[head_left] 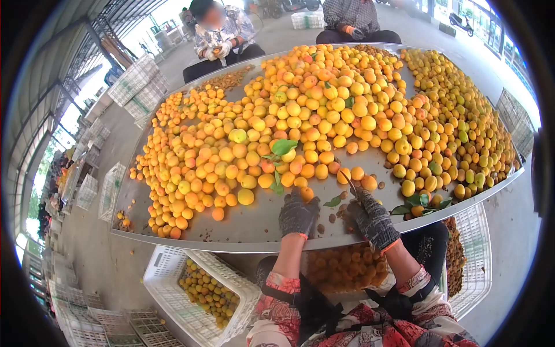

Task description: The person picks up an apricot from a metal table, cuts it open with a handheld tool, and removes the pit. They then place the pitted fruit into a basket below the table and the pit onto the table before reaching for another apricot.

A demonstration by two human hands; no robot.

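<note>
Clenching an apricot (pixel 306 193) in left grip (pixel 298 214), right grip (pixel 370 218) clasping a knife (pixel 348 180) just beside it.

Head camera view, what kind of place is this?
Likely a fruit sorting or pitting shed: a big metal table heaped with apricots, white plastic crates on the concrete floor, and seated co-workers across it.

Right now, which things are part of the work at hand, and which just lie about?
In hand:
- left gloved hand on an orange apricot
- right gloved hand holding a thin knife
- grey metal table

Lying about:
- white plastic crate
- green leaf
- stacked empty crates
</note>
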